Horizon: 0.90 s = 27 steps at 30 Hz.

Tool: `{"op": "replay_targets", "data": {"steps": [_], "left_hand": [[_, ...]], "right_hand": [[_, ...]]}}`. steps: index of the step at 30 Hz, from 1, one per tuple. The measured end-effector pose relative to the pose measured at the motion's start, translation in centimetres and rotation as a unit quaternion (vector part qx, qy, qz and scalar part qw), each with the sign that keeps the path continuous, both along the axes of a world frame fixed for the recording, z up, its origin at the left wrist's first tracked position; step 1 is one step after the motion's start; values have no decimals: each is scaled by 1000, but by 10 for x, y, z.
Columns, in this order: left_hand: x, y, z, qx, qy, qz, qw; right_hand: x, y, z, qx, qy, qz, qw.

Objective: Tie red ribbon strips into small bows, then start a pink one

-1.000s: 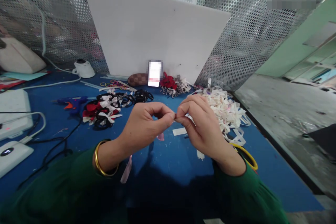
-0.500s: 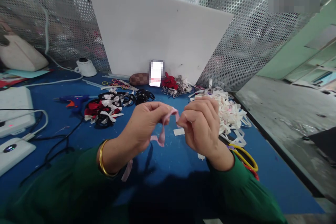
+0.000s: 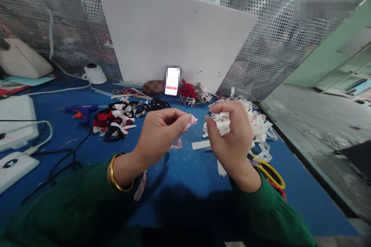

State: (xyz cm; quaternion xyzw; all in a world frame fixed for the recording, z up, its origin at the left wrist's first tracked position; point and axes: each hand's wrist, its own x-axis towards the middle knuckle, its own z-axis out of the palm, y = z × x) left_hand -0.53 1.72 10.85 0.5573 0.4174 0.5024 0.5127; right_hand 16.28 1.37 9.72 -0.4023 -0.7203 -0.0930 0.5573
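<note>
My left hand (image 3: pixel 162 131) pinches a folded pink ribbon (image 3: pixel 191 122) between thumb and fingertips; a loop of it hangs below, and a pink end shows under the wrist. To the right, my right hand (image 3: pixel 230 139) is apart from the ribbon, its thumb and index finger spread with nothing between them. Behind my right hand lies a pile of white ribbons (image 3: pixel 256 123). A white strip (image 3: pixel 200 145) rests on the blue table between the hands.
Scissors with yellow and red handles (image 3: pixel 271 173) lie by my right wrist. Left are red, white and black bows (image 3: pixel 116 121), a blue glue gun (image 3: pixel 82 112) and white power blocks (image 3: pixel 17 123). A lit phone (image 3: pixel 172 81) leans against a white board (image 3: pixel 179 34).
My right hand has let go of the pink ribbon, opened and moved slightly right. The ribbon is now bunched at my left fingertips, with a shorter loop hanging.
</note>
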Motion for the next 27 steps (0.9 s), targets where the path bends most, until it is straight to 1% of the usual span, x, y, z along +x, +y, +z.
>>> {"op": "replay_targets", "data": {"steps": [1, 3, 6, 10, 13, 17, 20, 24, 27], "left_hand": [[0, 0, 0, -1, 5, -1, 1000], [1, -1, 0, 1, 12, -2, 1000], [1, -1, -3, 18, 24, -6, 1000], [1, 0, -5, 25, 37, -17, 999], [0, 0, -3, 19, 48, -21, 998], [-2, 0, 2, 30, 85, -33, 995], [-3, 0, 4, 42, 110, -43, 992], [-4, 1, 3, 18, 80, -78, 994], [-4, 1, 1, -5, 49, -84, 995]], "right_hand": [[0, -1, 1, -2, 13, 2, 1000], [-1, -2, 3, -7, 14, 28, 999], [-2, -3, 4, -2, -34, 53, 998], [0, -2, 1, 17, -103, 37, 994], [1, -1, 0, 17, -141, 25, 990], [0, 0, 3, 8, -199, 43, 979], [0, 0, 4, 23, -238, 50, 970], [0, 2, 3, 34, -239, 66, 968], [2, 3, 1, 37, -182, 83, 979]]}}
